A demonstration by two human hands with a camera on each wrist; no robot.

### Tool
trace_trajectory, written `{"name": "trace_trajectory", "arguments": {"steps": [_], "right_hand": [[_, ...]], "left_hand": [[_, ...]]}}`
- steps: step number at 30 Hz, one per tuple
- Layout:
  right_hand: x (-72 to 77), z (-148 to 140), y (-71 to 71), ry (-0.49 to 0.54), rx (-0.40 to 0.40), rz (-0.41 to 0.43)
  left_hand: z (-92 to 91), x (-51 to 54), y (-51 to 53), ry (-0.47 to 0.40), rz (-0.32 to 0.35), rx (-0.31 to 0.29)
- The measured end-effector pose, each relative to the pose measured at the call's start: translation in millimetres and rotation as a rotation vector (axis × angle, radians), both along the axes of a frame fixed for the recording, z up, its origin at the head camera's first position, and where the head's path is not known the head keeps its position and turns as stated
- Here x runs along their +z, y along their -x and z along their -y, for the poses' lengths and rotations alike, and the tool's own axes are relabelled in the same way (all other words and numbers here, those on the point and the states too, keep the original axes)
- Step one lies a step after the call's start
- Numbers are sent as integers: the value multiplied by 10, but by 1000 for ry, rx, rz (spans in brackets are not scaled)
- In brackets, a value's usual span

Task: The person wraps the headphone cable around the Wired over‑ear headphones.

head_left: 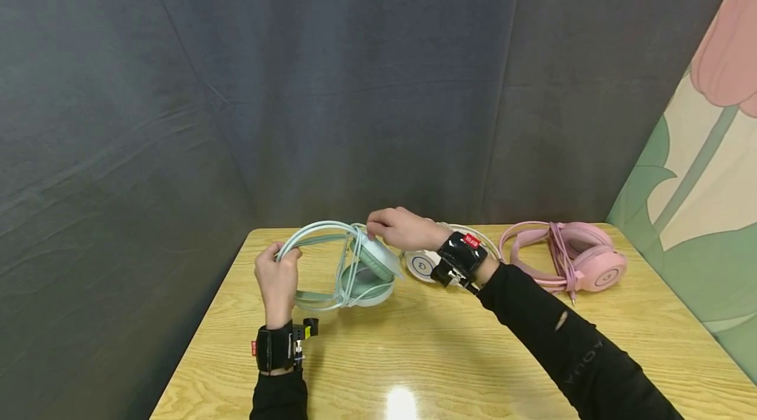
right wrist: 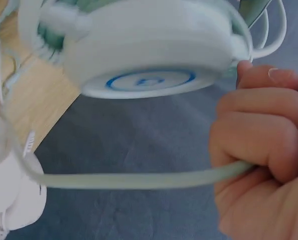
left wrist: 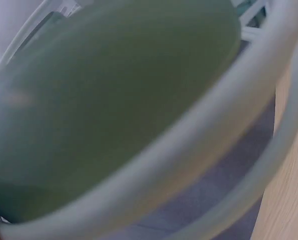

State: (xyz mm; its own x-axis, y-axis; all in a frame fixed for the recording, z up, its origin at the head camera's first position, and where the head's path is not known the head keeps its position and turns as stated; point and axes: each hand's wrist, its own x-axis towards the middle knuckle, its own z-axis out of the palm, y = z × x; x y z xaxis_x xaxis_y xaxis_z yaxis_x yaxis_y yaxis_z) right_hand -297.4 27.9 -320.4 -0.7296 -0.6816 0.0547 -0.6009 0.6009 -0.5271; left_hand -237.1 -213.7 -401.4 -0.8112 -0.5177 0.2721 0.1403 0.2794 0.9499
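Mint-green headphones are held up over the table, with pale green cable looped and wound around them. My left hand grips the headband and cable loops on the left side. My right hand, beside the upper ear cup, curls its fingers round a length of the cable, clearest in the right wrist view. That cable runs leftward out of the fist, below the white ear cup shell. The left wrist view is filled by a blurred green padded surface with thick pale cables crossing before it.
White headphones lie behind my right wrist, partly hidden by it. Farther right, pink headphones lie with their cable bundled around them. The wooden table ends at a dark curtain; a flower-patterned panel borders the right.
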Motion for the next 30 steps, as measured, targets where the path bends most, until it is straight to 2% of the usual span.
{"name": "trace_trajectory", "arguments": {"steps": [4, 7, 12, 15, 17, 23, 26, 30], "right_hand": [[-13, 71, -48, 42, -7, -30], [-44, 143, -125, 67, -11, -61], [-115, 240, -269, 107, -9, -107], [-181, 271, -317, 131, -22, -156], [-222, 291, -344, 136, -30, -211], [-368, 353, -452, 70, -32, -441], [-466, 366, -507, 54, -39, -481], [-596, 369, -554, 48, -40, -507]], "left_hand": [[-16, -10, 8, 60, -20, 65], [0, -18, 13, 64, -49, 119], [27, -19, 11, -8, -119, 207], [11, -20, 15, -88, -146, 223], [-6, -22, 21, -157, -155, 203], [-49, -63, 69, -443, -191, 49], [-45, -97, 85, -579, -221, 10], [-30, -128, 89, -688, -233, -8]]}}
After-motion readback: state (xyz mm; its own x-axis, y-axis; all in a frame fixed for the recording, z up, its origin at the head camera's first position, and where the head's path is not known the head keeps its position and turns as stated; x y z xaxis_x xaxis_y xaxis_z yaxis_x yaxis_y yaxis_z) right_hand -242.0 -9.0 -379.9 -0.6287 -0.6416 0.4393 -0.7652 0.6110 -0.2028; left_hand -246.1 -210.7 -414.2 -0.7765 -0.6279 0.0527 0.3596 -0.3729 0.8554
